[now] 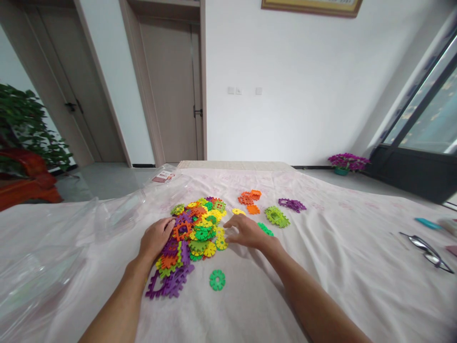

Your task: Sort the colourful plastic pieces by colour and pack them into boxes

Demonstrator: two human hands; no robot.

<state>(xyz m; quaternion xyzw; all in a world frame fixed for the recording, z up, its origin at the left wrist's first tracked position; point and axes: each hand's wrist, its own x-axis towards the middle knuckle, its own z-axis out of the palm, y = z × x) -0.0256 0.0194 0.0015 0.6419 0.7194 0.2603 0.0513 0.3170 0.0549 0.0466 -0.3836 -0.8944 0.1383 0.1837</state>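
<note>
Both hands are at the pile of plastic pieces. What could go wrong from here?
1. The right hand lies close to the orange group and lime group; a wide sweep might mix them.
2. The left hand rests on the pile, so the purple pieces at its near edge could slide out.

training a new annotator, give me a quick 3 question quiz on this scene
1. True or false: the left hand touches the pile of coloured pieces.
2. The round piece lying alone between the forearms is: A red, B green, C blue.
3. Fill in: near the right edge of the cloth lies a pair of ____.

Key: 1 true. 2 B. 3 glasses.
</note>
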